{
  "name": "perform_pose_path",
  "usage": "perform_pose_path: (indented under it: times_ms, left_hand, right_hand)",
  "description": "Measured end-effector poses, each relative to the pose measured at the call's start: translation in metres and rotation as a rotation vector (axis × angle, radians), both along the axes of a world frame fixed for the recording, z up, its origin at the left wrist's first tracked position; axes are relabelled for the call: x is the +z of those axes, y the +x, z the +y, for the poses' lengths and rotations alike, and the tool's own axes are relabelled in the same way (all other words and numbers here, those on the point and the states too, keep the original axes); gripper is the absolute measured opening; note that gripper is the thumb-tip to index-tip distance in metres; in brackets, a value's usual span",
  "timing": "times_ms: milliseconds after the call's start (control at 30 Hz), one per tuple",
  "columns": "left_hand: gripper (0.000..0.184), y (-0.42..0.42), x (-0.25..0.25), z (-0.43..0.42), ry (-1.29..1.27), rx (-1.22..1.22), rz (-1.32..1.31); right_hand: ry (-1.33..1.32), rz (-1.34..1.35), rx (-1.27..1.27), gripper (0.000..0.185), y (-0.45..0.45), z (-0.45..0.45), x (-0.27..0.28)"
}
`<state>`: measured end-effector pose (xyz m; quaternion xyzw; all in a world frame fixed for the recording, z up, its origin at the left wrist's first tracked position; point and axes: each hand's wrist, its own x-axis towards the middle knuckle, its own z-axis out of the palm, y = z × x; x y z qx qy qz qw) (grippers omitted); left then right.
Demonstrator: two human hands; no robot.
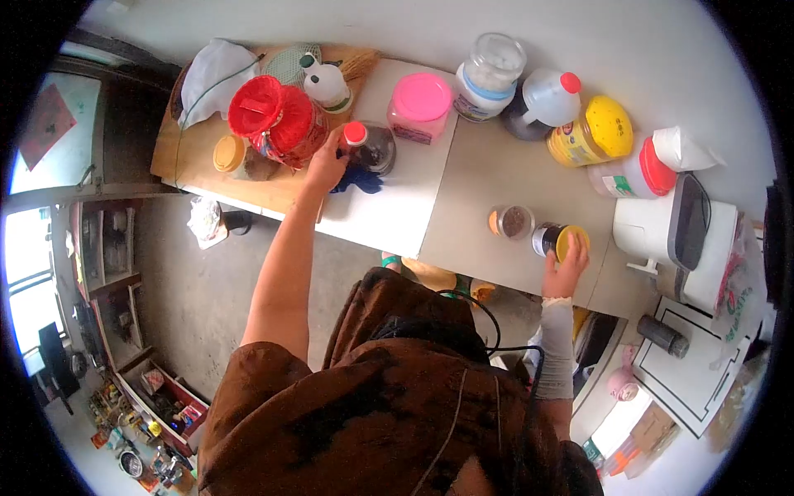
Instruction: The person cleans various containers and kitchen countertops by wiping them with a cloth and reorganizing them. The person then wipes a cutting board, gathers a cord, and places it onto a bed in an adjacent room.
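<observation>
My left hand (327, 165) is stretched out to the table's left part, its fingers closed at the side of a clear, dark-filled bottle with a red cap (377, 150). A dark blue cloth (357, 180) lies just below that bottle. My right hand (567, 266) grips a small dark jar with a yellow lid (552, 240), fingers over the lid's edge. Beside this jar stands an open clear jar (511, 221) with brown contents. Left of my left hand are a red bag-like bundle (279, 120) and a jar with an orange-yellow lid (240, 159).
Along the wall stand a pink-lidded jar (420, 107), stacked clear jars (495, 66), a red-capped jug (550, 99), a yellow-lidded jar (591, 136) and a red-lidded jar (633, 171). A white printer-like machine (649, 223) is at the right. An open drawer (161, 397) sits lower left.
</observation>
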<state>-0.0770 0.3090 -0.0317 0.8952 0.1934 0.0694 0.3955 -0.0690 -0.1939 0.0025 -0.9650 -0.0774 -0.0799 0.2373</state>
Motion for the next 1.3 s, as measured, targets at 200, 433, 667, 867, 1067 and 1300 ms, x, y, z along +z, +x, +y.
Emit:
perform_pose_path:
  times_ms: [200, 433, 667, 867, 1067, 1300]
  left_hand:
    - [0.023, -0.022, -0.019, -0.019, -0.134, -0.023, 0.079]
    - [0.022, -0.063, -0.016, -0.062, -0.12, 0.141, 0.004]
    - [0.021, -0.076, 0.003, -0.055, -0.109, 0.109, 0.053]
    - [0.023, -0.078, -0.002, -0.049, -0.141, 0.073, 0.062]
    - [0.024, -0.081, -0.003, -0.047, -0.118, 0.056, 0.07]
    - [0.028, -0.1, 0.018, -0.021, -0.113, 0.277, 0.102]
  right_hand:
    - [0.172, 0.17, 0.402, 0.055, 0.034, 0.116, 0.031]
    - [-0.101, 0.151, 0.523, 0.086, 0.153, 0.279, 0.014]
    - [-0.393, 0.113, 0.508, 0.103, 0.184, 0.333, -0.003]
    - [-0.368, 0.08, 0.479, 0.101, 0.157, 0.312, 0.003]
    - [-0.301, 0.115, 0.435, 0.102, 0.085, 0.259, 0.014]
    - [-0.275, 0.185, 0.411, 0.104, 0.031, 0.217, 0.011]
